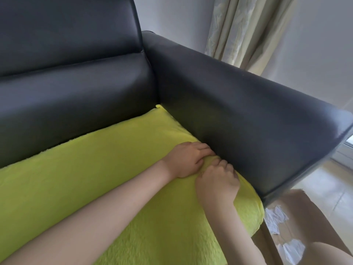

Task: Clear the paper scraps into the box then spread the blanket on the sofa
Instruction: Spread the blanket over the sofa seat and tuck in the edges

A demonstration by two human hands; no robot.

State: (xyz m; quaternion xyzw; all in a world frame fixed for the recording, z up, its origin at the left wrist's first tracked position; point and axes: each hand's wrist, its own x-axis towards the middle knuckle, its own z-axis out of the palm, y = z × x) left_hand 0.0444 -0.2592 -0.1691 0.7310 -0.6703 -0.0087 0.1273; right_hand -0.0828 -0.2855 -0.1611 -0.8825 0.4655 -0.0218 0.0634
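A fluffy yellow-green blanket [91, 180] lies flat over the seat of a black leather sofa [72, 77], reaching the corner by the backrest. My left hand [186, 159] and my right hand [217, 180] rest side by side on the blanket's right edge, against the inside of the sofa's armrest [238, 115]. Their fingertips are curled down into the fabric where it meets the armrest. On the floor at the lower right stands a brown cardboard box [309, 213] with crumpled white paper scraps [275, 220] inside.
A pale patterned curtain [240, 29] hangs behind the armrest. A light tiled floor [328, 188] shows to the right of the sofa. A bare knee fills the bottom right corner beside the box.
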